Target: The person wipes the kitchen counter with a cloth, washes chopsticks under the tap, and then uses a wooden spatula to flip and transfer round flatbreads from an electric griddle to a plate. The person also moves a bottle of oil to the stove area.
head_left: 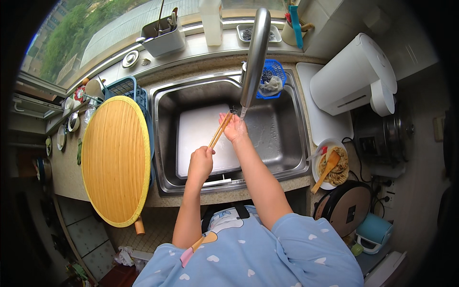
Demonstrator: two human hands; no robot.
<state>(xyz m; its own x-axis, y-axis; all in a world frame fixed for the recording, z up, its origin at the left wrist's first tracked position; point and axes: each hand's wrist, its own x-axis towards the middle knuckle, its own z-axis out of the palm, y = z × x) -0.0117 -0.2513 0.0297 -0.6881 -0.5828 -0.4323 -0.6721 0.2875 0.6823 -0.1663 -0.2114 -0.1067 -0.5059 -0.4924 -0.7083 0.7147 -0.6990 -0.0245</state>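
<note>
My left hand [201, 163], above the front half of the steel sink [283, 150], is closed around the lower end of a pair of wooden chopsticks [219, 131]. The chopsticks slant up to the right. My right hand [235, 128] is palm up under the steel faucet [255, 57], its fingers apart. The far part of the chopsticks crosses in front of its fingers; whether they touch is hard to tell. A thin stream of water [243, 113] runs from the spout beside the palm. Beneath both hands, a pale flat rectangular panel [195, 140] lies in the sink.
A round wooden board [116, 161] stands left of the sink, against a blue rack [123, 88]. A blue basket [275, 68] hangs at the back right corner. On the right are a white dispenser [344, 79] and a plate [317, 175] of flatbreads with a wooden spatula [330, 165].
</note>
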